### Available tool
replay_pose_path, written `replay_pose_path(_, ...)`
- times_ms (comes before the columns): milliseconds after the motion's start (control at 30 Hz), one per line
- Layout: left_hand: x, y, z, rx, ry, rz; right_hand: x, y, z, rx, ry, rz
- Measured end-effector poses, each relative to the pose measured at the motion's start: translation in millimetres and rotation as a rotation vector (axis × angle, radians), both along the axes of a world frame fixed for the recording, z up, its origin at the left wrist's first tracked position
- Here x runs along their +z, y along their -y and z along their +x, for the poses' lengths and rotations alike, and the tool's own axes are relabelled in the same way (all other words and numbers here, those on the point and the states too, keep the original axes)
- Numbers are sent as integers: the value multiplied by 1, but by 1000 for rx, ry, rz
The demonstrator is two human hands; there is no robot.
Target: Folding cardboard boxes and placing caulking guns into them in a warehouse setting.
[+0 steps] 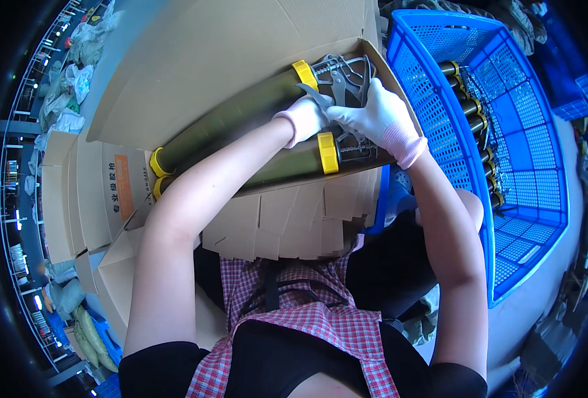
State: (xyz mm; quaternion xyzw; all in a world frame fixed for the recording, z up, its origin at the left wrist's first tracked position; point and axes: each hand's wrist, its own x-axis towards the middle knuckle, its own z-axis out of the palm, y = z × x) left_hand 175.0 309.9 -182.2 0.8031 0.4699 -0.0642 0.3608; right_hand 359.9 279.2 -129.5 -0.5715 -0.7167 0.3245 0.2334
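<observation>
Two long caulking guns lie slantwise in an open cardboard box (201, 50), their metal trigger ends toward the right. The upper caulking gun (231, 113) has an olive-green barrel with yellow collars at both ends. The lower caulking gun (287, 166) looks the same, partly covered by my left forearm. My left hand (308, 121), in a white glove, is closed by a grey metal lever between the two barrels. Also gloved, my right hand (380, 116) grips the metal handle part (347, 86) at the box's right end. The fingertips are partly hidden.
To the right stands a blue plastic crate (433, 86) holding several more caulking guns (473, 106). Flat cardboard pieces (281, 222) overlap between the box and my lap. Box flaps (75, 192) stick out at the left. Bags (72, 86) are piled beyond, at the far left.
</observation>
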Motion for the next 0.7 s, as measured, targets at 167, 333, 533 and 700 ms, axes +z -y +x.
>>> replay_pose_path(167, -66, -16, -35, 358, 1019, -144, -8, -5, -29, -25, 220, 265)
replay_pose_path(333, 3, 1, -13, 273, 53, 107, -8, -14, -33, -149, 359, 225)
replay_pose_path(533, 45, 29, -7, 275, 140, 357, -25, -27, -31, -109, 292, 200)
replay_pose_path(700, 160, 57, -36, 80, 190, 1433, -27, -7, 0, -30, 414, 358)
